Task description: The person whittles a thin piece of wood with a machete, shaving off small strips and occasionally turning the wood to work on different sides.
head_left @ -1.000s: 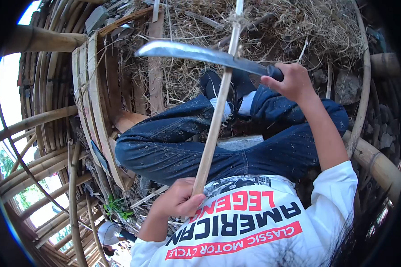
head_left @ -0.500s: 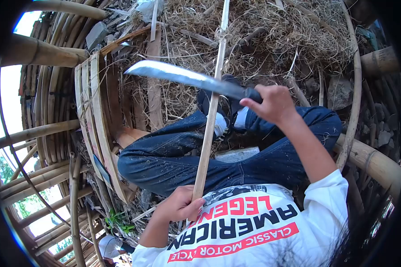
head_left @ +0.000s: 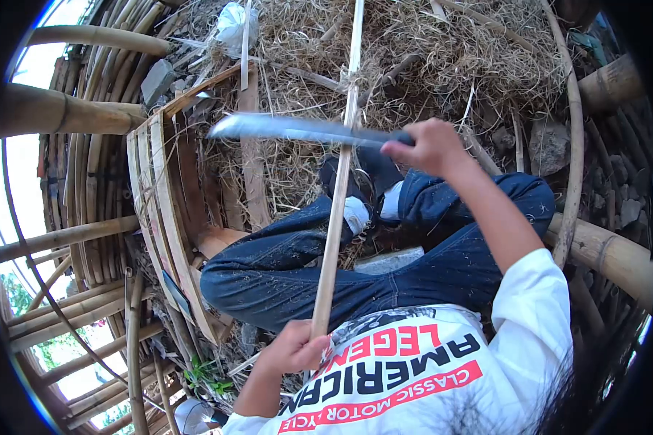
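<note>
My left hand (head_left: 295,347) is closed round the near end of a long, pale bamboo strip (head_left: 331,250), close against my shirt. The strip runs away from me over my crossed legs (head_left: 283,290) and past my shoes. Out in front, my right hand (head_left: 429,147) grips the dark handle of a machete (head_left: 290,129). Its long blade points left and lies across the strip, slightly blurred by motion. Fine shavings are scattered over my dark trousers.
A heap of curly shavings (head_left: 428,65) covers the ground ahead. At the left stand a wooden slat frame (head_left: 152,196) and thick bamboo poles (head_left: 65,112). A white plastic bag (head_left: 232,29) lies at the top left. Another bamboo pole (head_left: 609,264) and stones (head_left: 549,147) are on the right.
My right hand has moved the machete slightly farther out along the bamboo strip, away from me. My left hand keeps its hold on the near end.
</note>
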A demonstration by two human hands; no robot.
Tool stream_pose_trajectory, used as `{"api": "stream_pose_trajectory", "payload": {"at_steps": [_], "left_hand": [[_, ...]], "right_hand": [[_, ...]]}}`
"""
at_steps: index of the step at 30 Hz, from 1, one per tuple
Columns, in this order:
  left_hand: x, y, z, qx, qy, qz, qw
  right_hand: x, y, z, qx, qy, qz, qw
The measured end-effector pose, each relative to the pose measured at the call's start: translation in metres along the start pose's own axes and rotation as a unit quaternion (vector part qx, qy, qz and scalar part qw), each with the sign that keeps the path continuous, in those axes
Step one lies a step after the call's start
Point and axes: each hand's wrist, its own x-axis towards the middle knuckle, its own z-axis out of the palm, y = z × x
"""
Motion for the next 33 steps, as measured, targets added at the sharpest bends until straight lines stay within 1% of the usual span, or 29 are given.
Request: {"api": "stream_pose_trajectory", "payload": {"at_steps": [1,2,3,6,8,9,11,13,14,15,16,17,18,19,20,22,24,26,30,33], "left_hand": [[-0.003,-0.001,-0.003,0.002,-0.003,-0.003,1.0],[-0.005,-0.001,-0.003,0.004,-0.003,-0.007,1.0],[-0.005,-0.005,-0.004,-0.05,-0.051,-0.028,0.997],[-0.008,-0.005,-0.009,-0.059,-0.047,-0.053,0.996],[-0.011,-0.007,-0.008,-0.057,-0.036,-0.046,0.997],[-0.012,-0.009,-0.009,-0.056,-0.02,-0.04,0.997],[-0.018,-0.006,-0.01,-0.049,-0.028,-0.028,0.998],[-0.023,-0.006,-0.011,-0.045,-0.033,-0.017,0.998],[-0.025,-0.007,-0.009,-0.03,-0.013,-0.011,0.999],[-0.028,-0.007,-0.005,-0.016,0.014,-0.006,1.0],[-0.027,-0.007,-0.006,-0.014,0.02,-0.006,1.0],[-0.026,-0.006,-0.006,-0.053,0.007,-0.051,0.997],[-0.024,-0.006,-0.007,-0.092,-0.009,-0.092,0.991],[-0.021,-0.011,-0.011,-0.083,-0.024,-0.074,0.994],[-0.016,-0.011,-0.014,-0.083,-0.028,-0.066,0.994],[-0.006,-0.009,-0.017,-0.071,-0.062,-0.01,0.995],[0.002,-0.01,-0.019,-0.063,-0.056,-0.012,0.996],[0.012,-0.01,-0.024,0.024,-0.051,0.039,0.998],[0.016,-0.01,-0.023,0.029,-0.061,0.035,0.997],[0.015,-0.007,-0.021,0.001,-0.039,0.031,0.999]], "right_hand": [[0.004,0.012,-0.002,0.0,-0.001,-0.004,1.0],[0.008,0.022,-0.004,-0.043,0.02,-0.031,0.998],[0.015,0.026,-0.005,-0.086,0.046,-0.056,0.994],[0.022,0.026,-0.013,-0.101,0.055,-0.069,0.991],[0.024,0.028,-0.014,-0.103,0.064,-0.078,0.99],[0.026,0.028,-0.014,-0.107,0.051,-0.081,0.99],[0.031,0.029,-0.014,-0.109,0.037,-0.086,0.99],[0.035,0.04,-0.017,-0.087,0.067,0.017,0.994],[0.039,0.054,-0.02,-0.109,0.062,0.025,0.992],[0.04,0.056,-0.025,-0.121,0.043,0.013,0.992],[0.042,0.056,-0.028,-0.133,0.031,0.005,0.991],[0.043,0.05,-0.028,-0.132,0.031,0.001,0.991],[0.042,0.044,-0.03,-0.121,0.018,0.023,0.992],[0.04,0.037,-0.034,-0.113,0.007,0.048,0.992],[0.034,0.028,-0.034,-0.098,0.021,0.048,0.994],[0.017,0.014,-0.031,-0.063,0.011,0.051,0.997],[-0.005,-0.003,-0.024,-0.021,0.005,0.02,1.0],[-0.024,-0.02,-0.009,-0.003,-0.035,-0.004,0.999],[-0.055,-0.053,0.005,0.051,-0.029,-0.091,0.994],[-0.061,-0.066,0.001,0.069,-0.054,-0.116,0.989]]}}
